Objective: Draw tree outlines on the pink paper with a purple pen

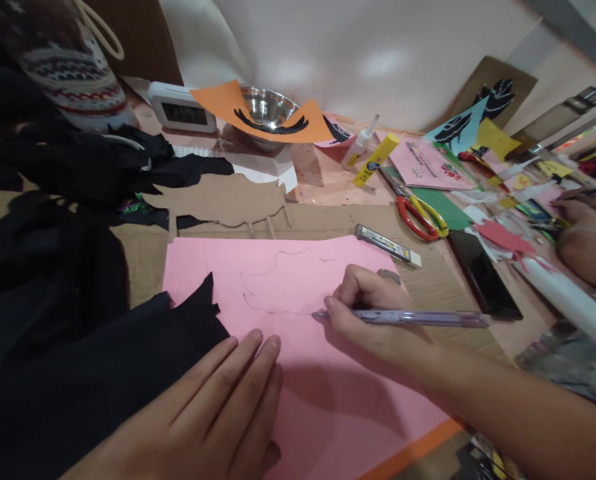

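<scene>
Pink sheet: 1, smooth paper, lying before the person on a brown board; bears a thin, incomplete outline with jagged points at its left end. Orange sheet shows beneath its near edge.

Purple pen: 1, translucent barrel, tip on the outline; pinched between thumb and fingers of the right hand.

Left hand: laid flat, fingers extended side by side, holding nothing; fingertips on the pink sheet, beside black material with a ragged edge, which covers the sheet's left part.

Slim case: printed label, too small to read; overlies the sheet's upper right corner.

Beyond: tan cutout, jagged; scissors, 1 red and 1 yellow handle; dark phone.

Farther: yellow glue stick, blue label illegible; pink booklet, print illegible; white digital clock, digits unclear; shiny metal bowl, partly hidden by curved orange paper bearing a black shape.

Far right: another person's hand.
</scene>
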{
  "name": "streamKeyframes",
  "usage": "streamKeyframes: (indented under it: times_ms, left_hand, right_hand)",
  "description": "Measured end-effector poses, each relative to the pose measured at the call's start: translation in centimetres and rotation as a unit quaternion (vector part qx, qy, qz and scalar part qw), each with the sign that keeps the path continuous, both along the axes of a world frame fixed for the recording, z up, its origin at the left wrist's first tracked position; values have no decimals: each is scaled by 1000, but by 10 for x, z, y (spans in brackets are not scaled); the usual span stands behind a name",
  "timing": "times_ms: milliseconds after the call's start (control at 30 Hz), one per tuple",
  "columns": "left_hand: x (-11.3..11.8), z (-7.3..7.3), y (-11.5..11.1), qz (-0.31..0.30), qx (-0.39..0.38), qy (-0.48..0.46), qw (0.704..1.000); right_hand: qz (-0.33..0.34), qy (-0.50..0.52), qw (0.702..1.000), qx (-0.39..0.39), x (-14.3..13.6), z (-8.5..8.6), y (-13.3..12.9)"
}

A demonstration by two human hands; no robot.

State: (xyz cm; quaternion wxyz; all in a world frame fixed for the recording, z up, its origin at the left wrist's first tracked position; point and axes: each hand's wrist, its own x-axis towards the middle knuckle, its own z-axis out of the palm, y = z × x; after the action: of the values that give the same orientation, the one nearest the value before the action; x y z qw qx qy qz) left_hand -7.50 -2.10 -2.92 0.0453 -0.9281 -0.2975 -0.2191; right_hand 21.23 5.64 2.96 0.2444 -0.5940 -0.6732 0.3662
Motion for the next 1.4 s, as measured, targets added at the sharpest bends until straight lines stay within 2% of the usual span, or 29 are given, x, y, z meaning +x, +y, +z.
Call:
streamKeyframes:
  times_ms: [233, 433, 600, 800, 967, 1167, 1400]
  left_hand:
    - [-1, -1, -3, 5, -2, -5, 1000]
    - [0, -1, -4, 6, -5, -7, 1000]
    - [-3, -5, -5, 7, -12, 2, 1000]
    - [-4, -6, -8, 11, -18, -6, 1000]
    - [-5, -2, -7, 1, -19, -4, 1000]
    - [-2, -2, -5, 0, -15, 1, 1000]
    - [-2, 2, -5, -2, -8, 5, 1000]
  right_hand:
    - [23, 29, 999, -17, -1, -3, 0]
    - [9, 11, 1000, -10, -2, -1, -1]
    - [25, 24, 998, -61, 0, -2, -3]
    - [13, 53, 995, -78, -3, 4, -2]
    - [40, 3, 995, -96, -2, 6, -3]
    - [-12, 24, 999, -35, -2, 6, -1]
    - [-19, 17, 1000, -6, -4, 10, 3]
